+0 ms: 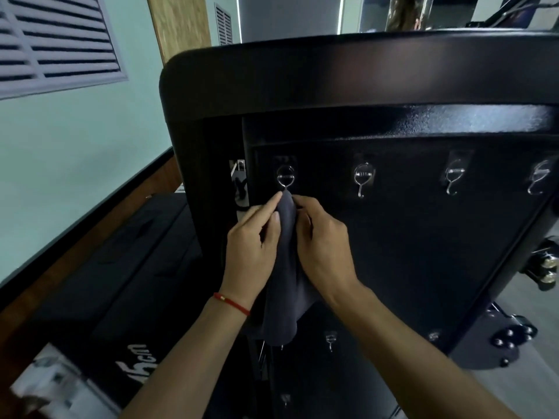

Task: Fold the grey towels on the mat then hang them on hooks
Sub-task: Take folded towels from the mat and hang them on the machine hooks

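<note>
At frame centre, the towel [286, 267] is hanging bunched and dark grey, its top touching the leftmost hook [285, 178] on the black panel [423, 237]. The left hand [252, 252] and right hand [325, 246] are both pinching the towel just below the hook. Three free hooks [361, 179] are lining the panel rightward. A louvred vent [57, 40] is showing upper left.

White lettering on black mat [99, 297] at lower left: partly cut off, reads roughly "hcm". No other legible text.
</note>
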Motion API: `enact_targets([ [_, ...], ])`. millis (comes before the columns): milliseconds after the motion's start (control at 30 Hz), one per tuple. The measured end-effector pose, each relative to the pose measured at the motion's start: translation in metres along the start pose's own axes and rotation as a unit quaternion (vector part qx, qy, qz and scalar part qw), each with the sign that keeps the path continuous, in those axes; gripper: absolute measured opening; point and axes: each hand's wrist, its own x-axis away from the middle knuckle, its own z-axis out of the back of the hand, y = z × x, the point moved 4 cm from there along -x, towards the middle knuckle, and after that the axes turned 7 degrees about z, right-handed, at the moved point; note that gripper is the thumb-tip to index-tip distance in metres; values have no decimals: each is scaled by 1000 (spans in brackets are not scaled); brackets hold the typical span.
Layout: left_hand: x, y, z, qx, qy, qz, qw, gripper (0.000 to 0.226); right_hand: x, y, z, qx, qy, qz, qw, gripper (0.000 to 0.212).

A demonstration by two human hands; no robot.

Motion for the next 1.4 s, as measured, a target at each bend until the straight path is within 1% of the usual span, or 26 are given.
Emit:
enact_targets([
  [67, 0, -2, 1, -53, 22, -4, 998, 37, 2, -2, 1, 14, 0, 8, 1000, 36],
  [133, 0, -3, 2, -110, 44, -9, 993, 37, 1, -2, 1, -1, -7, -3, 1000, 37],
  [167, -1, -3, 1, -108, 44, -5, 993, 37, 1, -2, 1, -15, -13, -9, 1000, 36],
  [300, 4, 0, -6, -7, 35, 50, 998, 40, 5, -2, -7, -31, -28, -22, 999, 37],
  [400, 7, 3, -3, 46, -4, 74, 996, 46, 7, 0, -5, -20, -39, -12, 999, 39],
  [467, 9, 4, 3, 59, -32, 81, 994, 47, 5, 4, 1, 32, -48, -1, 998, 42],
  [500, 11, 4, 6, 58, -29, 88, 994, 45, 6, 6, 6, 52, -47, -3, 998, 44],
  [567, 16, 5, 13, 46, 0, 97, 994, 42, 11, 8, 15, 60, -38, -13, 997, 45],
  [633, 24, 11, 19, 3, 51, 66, 997, 40, 24, 10, 28, 58, -28, -20, 998, 42],
  [700, 38, 27, 20, -38, 94, -12, 995, 38, 45, 16, 47, 64, -25, -28, 997, 37],
  [767, 61, 48, 6, -23, 99, -78, 992, 33, 74, 26, 73, 88, -39, -32, 995, 32],
  [800, 74, 57, -7, 3, 80, -84, 993, 31, 91, 34, 87, 110, -54, -35, 992, 32],
  [833, 88, 62, -27, 35, 46, -70, 996, 30, 111, 45, 101, 134, -73, -44, 987, 32],
  [900, 122, 64, -77, 87, -57, 2, 995, 34, 156, 77, 133, 186, -117, -75, 973, 30],
  [967, 160, 68, -132, 96, -200, 70, 973, 45, 205, 111, 168, 230, -163, -130, 951, 31],
  [1000, 179, 70, -156, 80, -267, 85, 957, 52, 233, 129, 186, 241, -182, -167, 939, 30],
  [1033, 199, 72, -178, 51, -324, 91, 940, 58, 263, 146, 205, 242, -200, -207, 927, 28],
  [1100, 232, 74, -214, 1, -407, 98, 908, 63, 323, 184, 244, 233, -223, -294, 900, 24],
  [1167, 260, 78, -254, -29, -452, 114, 884, 64, 382, 226, 283, 214, -254, -375, 865, 25],
  [1267, 300, 92, -328, -56, -503, 161, 847, 63, 464, 289, 336, 178, -298, -468, 813, 27],
  [1367, 347, 109, -419, -79, -551, 168, 814, 63, 540, 353, 381, 152, -312, -552, 758, 29],
  [1400, 363, 114, -450, -90, -572, 170, 797, 63, 562, 371, 394, 145, -315, -577, 739, 30],
])
